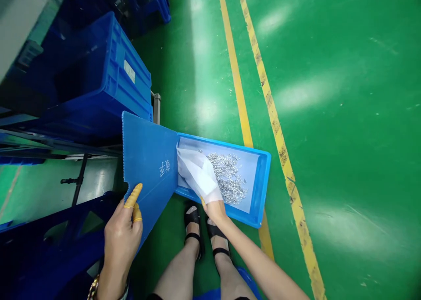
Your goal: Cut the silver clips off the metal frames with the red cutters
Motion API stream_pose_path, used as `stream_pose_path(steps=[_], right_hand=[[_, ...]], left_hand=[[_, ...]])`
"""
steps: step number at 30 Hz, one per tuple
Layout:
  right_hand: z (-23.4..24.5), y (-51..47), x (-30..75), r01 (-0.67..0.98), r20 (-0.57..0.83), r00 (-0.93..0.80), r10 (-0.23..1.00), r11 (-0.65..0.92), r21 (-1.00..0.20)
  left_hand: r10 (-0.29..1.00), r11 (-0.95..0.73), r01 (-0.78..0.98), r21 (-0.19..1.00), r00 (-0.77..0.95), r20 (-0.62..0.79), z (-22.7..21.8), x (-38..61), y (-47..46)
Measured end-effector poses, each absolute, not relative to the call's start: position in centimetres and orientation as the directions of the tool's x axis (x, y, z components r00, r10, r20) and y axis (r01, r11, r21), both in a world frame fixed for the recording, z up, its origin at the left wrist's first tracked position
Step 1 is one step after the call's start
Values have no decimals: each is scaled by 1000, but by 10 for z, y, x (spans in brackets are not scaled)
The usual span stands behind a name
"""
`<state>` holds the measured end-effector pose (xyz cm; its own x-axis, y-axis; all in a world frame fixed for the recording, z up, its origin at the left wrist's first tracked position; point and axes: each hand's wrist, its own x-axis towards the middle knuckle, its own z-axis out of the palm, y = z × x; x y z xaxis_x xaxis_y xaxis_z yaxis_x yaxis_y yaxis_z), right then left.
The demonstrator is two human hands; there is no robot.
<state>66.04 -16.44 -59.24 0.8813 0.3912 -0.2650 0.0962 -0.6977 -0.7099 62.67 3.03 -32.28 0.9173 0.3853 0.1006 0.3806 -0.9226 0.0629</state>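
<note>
Left hand point(122, 243), nearest the lens at lower left, grips the lower edge of a blue corrugated plastic board point(148, 168); thumb and finger, both in yellow rubber finger cots point(133, 195), pinch narrowly on it. Stacked blue plastic crates point(98, 72) stand beyond the hand, up the left side. Board stands tilted, its right edge against the near end of a shallow blue plastic tray point(230, 137), white characters on its face. Tray sits on the floor, pale liner inside. Crumpled white sheet point(195, 175) lies across the tray's left part, partly over a loose heap of small silver metal parts point(226, 177), which fills the middle of the tray. Right hand point(213, 211) reaches over the tray's near rim, fingers tucked under the sheet's edge, just beside the heap; one yellow cot tip shows. Finger spread cannot be told. Black sandals point(194, 230) and bare shins below, between the hands' forearms. Green epoxy floor point(345, 116) to the right, with two yellow painted lines point(259, 85) running past the tray.
</note>
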Motion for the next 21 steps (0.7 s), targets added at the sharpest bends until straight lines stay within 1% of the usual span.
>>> stream_pose_path(steps=[4, 8, 12, 16, 21], right_hand=[[-550, -175, 682, 246, -151, 875, 460, -692, -679], [-522, -192, 699, 364, -83, 844, 530, -681, -635], [-507, -204, 708, 449, -46, 810, 585, -668, -594], [-492, -202, 710, 518, -14, 767, 642, -631, -577], [-474, -197, 716, 556, -8, 737, 676, -613, -560]], left_hand=[[382, -923, 376, 84, 920, 86, -326, 626, 31], [386, -921, 382, 76, 921, 54, -329, 625, 33], [375, -926, 372, 63, 926, 54, -330, 626, 33], [364, -931, 361, 55, 929, 71, -329, 628, 32], [361, -932, 357, 56, 929, 79, -329, 629, 30]])
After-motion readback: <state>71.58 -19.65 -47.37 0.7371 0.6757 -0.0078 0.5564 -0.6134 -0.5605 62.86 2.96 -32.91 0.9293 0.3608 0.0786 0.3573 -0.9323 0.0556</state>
